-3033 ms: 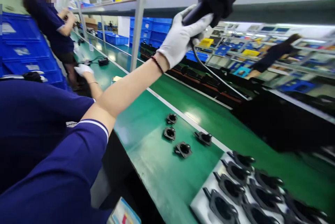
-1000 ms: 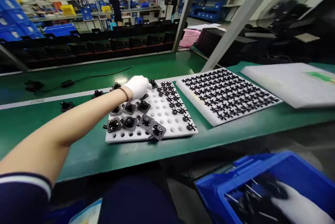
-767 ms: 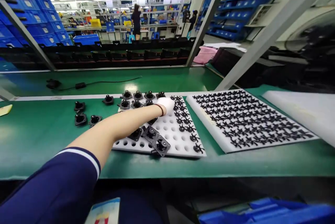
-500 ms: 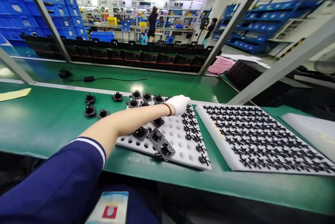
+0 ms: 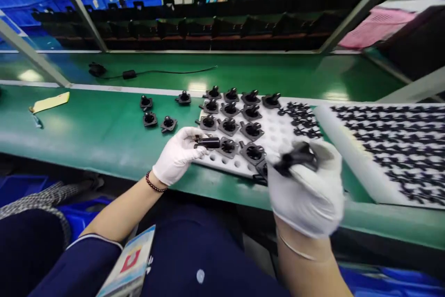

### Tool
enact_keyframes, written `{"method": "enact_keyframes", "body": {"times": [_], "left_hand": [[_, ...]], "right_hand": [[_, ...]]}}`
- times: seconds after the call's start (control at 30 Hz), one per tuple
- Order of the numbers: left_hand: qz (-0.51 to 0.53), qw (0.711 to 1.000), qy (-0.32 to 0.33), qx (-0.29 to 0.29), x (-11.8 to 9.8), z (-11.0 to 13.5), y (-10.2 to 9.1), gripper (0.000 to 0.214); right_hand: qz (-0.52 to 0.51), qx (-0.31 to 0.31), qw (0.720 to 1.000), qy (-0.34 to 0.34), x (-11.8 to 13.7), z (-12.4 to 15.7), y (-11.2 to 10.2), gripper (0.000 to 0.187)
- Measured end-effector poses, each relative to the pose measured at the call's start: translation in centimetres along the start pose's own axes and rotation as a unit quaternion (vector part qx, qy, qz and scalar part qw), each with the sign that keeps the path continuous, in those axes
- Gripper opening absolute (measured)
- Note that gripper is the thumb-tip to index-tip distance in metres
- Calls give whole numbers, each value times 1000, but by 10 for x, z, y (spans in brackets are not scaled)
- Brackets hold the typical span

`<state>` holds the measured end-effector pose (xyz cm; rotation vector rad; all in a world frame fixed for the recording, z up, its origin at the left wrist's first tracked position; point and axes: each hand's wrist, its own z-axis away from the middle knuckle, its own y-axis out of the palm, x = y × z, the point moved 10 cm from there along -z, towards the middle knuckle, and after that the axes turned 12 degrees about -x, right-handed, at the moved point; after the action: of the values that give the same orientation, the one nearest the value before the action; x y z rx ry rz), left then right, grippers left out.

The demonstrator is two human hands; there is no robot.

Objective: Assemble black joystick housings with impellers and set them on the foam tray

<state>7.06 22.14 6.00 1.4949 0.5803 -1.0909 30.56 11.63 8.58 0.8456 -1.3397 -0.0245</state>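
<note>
In my left hand (image 5: 179, 155), which wears a white glove, a black impeller rotor (image 5: 211, 142) is pinched between thumb and fingers, its glossy cylinder pointing right. My right hand (image 5: 309, 190), also gloved, is raised in front of the foam tray's right part. Its fingers close around a black plastic part (image 5: 295, 159) that is blurred by motion. Below and beyond the hands lies a white foam tray (image 5: 274, 125) with round holes. Square black pump housings (image 5: 251, 131) stand on its left side in rows, and small black impellers (image 5: 301, 116) sit at its right.
Several black housings (image 5: 150, 119) stand loose on the green bench (image 5: 104, 125). A second foam tray (image 5: 351, 158) full of impellers lies to the right. Behind are a black cable (image 5: 177, 72), a yellow tag (image 5: 52, 102) and metal frame posts (image 5: 81, 7).
My left hand has drawn back from the far impellers to the tray's near left, now holding a rotor. My right hand has come into view with a black part. The view has tilted down.
</note>
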Motion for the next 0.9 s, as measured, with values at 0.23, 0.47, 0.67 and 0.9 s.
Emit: {"method": "enact_keyframes", "body": {"times": [0.23, 0.47, 0.67, 0.9], "left_hand": [[-163, 958, 219, -86, -6, 50, -11, 26], [-369, 796, 479, 32, -34, 86, 21, 25], [-203, 964, 146, -88, 3, 49, -43, 27], [-188, 973, -51, -125, 53, 7, -75, 42]], "right_hand": [[41, 60, 994, -77, -45, 60, 72, 30], [193, 77, 976, -64, -51, 66, 76, 33], [86, 120, 984, 100, -92, 65, 88, 29], [42, 184, 957, 218, -112, 60, 91, 42]]}}
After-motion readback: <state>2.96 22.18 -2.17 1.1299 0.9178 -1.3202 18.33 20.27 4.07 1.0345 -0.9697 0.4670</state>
